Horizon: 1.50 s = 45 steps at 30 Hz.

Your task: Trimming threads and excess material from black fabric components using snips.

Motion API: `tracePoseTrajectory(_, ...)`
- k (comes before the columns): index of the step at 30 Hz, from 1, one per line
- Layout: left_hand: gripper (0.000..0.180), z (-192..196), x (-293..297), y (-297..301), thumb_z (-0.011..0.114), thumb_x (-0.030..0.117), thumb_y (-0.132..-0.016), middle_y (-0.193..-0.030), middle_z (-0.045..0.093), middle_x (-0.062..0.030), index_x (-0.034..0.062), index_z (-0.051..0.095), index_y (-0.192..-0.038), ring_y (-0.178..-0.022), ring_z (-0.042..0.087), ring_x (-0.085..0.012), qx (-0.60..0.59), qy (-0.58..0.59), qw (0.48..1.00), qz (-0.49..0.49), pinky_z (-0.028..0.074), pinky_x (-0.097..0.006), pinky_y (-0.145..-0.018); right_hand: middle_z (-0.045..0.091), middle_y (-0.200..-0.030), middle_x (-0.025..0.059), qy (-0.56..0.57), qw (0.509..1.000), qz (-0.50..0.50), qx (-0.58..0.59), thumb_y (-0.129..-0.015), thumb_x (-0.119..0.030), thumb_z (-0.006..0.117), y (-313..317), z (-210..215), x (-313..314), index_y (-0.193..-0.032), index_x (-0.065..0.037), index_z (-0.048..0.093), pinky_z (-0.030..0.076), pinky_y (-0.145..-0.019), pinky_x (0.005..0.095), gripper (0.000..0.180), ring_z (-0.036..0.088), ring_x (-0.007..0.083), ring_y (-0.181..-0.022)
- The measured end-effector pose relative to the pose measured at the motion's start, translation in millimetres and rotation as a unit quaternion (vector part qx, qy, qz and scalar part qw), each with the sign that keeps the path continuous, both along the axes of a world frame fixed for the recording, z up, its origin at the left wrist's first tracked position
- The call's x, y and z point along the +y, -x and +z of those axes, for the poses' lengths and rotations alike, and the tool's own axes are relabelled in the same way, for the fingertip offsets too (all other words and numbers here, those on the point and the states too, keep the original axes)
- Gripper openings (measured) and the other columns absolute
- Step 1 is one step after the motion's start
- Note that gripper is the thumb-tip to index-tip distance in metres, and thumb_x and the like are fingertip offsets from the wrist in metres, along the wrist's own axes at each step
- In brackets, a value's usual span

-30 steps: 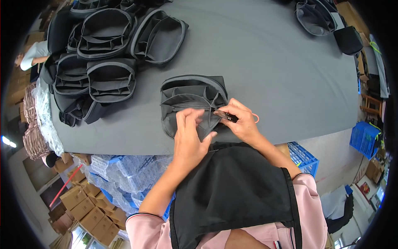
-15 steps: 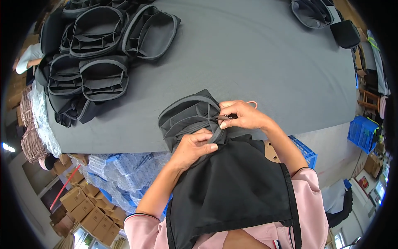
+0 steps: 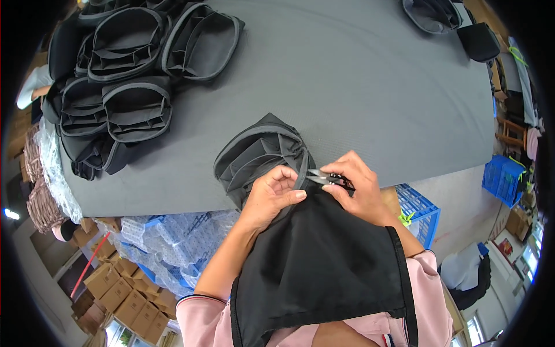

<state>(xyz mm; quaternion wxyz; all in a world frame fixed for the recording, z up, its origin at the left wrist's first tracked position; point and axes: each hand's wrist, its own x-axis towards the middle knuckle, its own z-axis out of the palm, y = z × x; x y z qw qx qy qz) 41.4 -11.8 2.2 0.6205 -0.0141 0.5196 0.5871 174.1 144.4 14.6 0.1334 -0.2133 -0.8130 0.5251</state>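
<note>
At the near edge of the table, a black zippered pouch (image 3: 245, 153) lies unzipped, its inner divider pockets facing up. My left hand (image 3: 272, 199) pinches the pouch's edge binding between thumb and fingers at its near right side. A pair of small thread snips (image 3: 330, 178) is gripped in my right hand (image 3: 363, 188). Their metal blades are parted and reach to the binding just beside my left fingertips. Whether a thread lies between the blades is too small to tell. Black cloth (image 3: 324, 260) spreads below both hands, over my front.
Similar open black pouches (image 3: 136, 113) are piled at the table's far left. Another open pouch (image 3: 430, 14) and a small black case (image 3: 478, 42) sit at the far right. Blue crates (image 3: 425, 211), plastic wrap (image 3: 167, 243) and cardboard boxes (image 3: 124, 292) stand beyond the grey tabletop (image 3: 347, 87).
My right hand has drawn back toward me and rightward along the pouch's edge, and the snips' blades now show plainly. My left hand still pinches the binding.
</note>
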Motion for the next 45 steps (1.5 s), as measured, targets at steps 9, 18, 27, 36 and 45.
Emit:
tracePoseTrajectory(9,0.026,-2.4,2.5,1.0,0.069,-0.002,-0.074,-0.089,0.057,0.0019,0.0061,0.054,-0.093,-0.081,0.054,-0.0054,0.019,-0.021,0.999,-0.023,0.045,-0.021,-0.077,0.051,-0.074,0.0001,-0.172,0.981,0.084,0.017,-0.066,-0.012,0.073,2.7,4.5,7.9,-0.092,-0.011,0.063,0.039,-0.050,0.0274,0.027,0.052,0.0174,-0.056)
tracePoseTrajectory(18,0.021,-4.8,-3.5,-3.5,0.067,0.014,-0.082,-0.084,0.057,-0.0007,0.0010,0.055,-0.093,-0.078,0.052,-0.0043,-0.020,-0.059,0.995,0.081,0.043,-0.019,-0.072,0.048,-0.091,0.0012,0.432,0.901,-0.012,0.023,-0.082,-0.001,0.060,7.8,-14.6,-7.1,-0.099,0.001,0.059,0.043,-0.056,0.0205,0.018,0.052,0.0063,-0.071)
tracePoseTrajectory(27,0.030,17.1,4.2,-3.4,0.057,0.025,-0.090,-0.098,0.060,-0.0049,-0.0013,0.056,-0.105,-0.085,0.055,-0.0081,0.016,0.002,0.998,0.058,0.044,-0.023,-0.076,0.047,-0.091,0.0020,0.381,0.921,-0.084,0.011,-0.080,0.001,0.060,-4.8,-11.1,-4.6,-0.100,0.003,0.057,0.043,-0.067,0.0196,0.020,0.052,0.0072,-0.076)
tracePoseTrajectory(36,0.032,21.1,4.7,-1.0,0.058,0.026,-0.089,-0.097,0.062,-0.0060,-0.0018,0.056,-0.105,-0.083,0.057,-0.0097,-0.027,-0.017,0.999,0.039,0.046,-0.023,-0.074,0.049,-0.088,0.0039,0.254,0.965,0.005,0.057,-0.076,-0.001,0.066,13.6,-12.6,8.8,-0.096,0.001,0.061,0.044,-0.065,0.0223,0.020,0.052,0.0095,-0.076)
tracePoseTrajectory(45,0.029,25.1,7.6,-1.1,0.059,0.025,-0.087,-0.082,0.065,-0.0084,-0.0037,0.062,-0.087,-0.067,0.060,-0.0108,-0.043,-0.003,0.995,0.085,0.049,-0.022,-0.061,0.053,-0.079,0.0045,0.054,0.995,0.064,0.054,-0.069,-0.006,0.069,17.9,-4.4,23.7,-0.091,-0.004,0.066,0.039,-0.060,0.0254,0.022,0.051,0.0149,-0.067)
